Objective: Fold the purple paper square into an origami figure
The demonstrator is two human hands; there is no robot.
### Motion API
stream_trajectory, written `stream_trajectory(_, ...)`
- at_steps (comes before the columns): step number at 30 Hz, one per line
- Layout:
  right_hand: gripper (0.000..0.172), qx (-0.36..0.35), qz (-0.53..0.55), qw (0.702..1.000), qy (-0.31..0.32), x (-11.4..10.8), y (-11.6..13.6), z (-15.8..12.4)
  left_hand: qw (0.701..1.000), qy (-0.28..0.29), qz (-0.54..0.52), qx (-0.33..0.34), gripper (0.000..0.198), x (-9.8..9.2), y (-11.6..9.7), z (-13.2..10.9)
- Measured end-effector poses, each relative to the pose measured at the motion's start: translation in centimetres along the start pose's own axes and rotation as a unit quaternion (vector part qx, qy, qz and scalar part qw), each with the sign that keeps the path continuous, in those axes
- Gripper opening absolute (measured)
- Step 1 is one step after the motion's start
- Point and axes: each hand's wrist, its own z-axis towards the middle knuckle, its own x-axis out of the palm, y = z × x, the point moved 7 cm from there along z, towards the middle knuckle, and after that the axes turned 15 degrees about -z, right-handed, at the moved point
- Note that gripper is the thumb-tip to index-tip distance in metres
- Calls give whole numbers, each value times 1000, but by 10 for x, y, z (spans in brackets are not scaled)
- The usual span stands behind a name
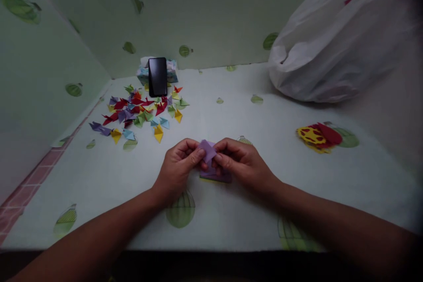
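A small folded piece of purple paper [208, 150] is held up between both hands, a corner pointing away from me. My left hand [178, 167] pinches its left side between thumb and fingers. On the right side, my right hand [243, 163] grips it the same way, thumb on top. Directly below, partly hidden by the hands, lies a stack of square paper sheets [216, 178], purple on top with green and yellow edges showing.
Many-coloured folded paper pieces [142, 112] are spread at the back left. A black phone [157, 77] leans on a tissue box [172, 70] behind them. To the right lie red and yellow paper cutouts [319, 135], and a large white plastic bag [330, 48] stands behind.
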Motion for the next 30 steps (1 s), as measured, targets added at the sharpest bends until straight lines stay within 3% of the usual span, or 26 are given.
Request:
stream_trajectory(3, 7, 2, 1, 1000, -8, -1, -1, 0, 997, 6, 54, 48, 10, 4, -7, -4)
stream_trajectory(8, 6, 23, 7, 999, -39, -2, -2, -1, 991, -24, 64, 117, 25, 8, -18, -8)
stream_trajectory(13, 12, 33, 16, 998, -58, -1, -5, -3, 991, -23, 77, 104, 16, 5, -15, -7)
stream_trajectory(30, 8, 20, -27, 997, -65, -1, -3, -5, 995, -33, 50, 83, 16, 5, -12, -6)
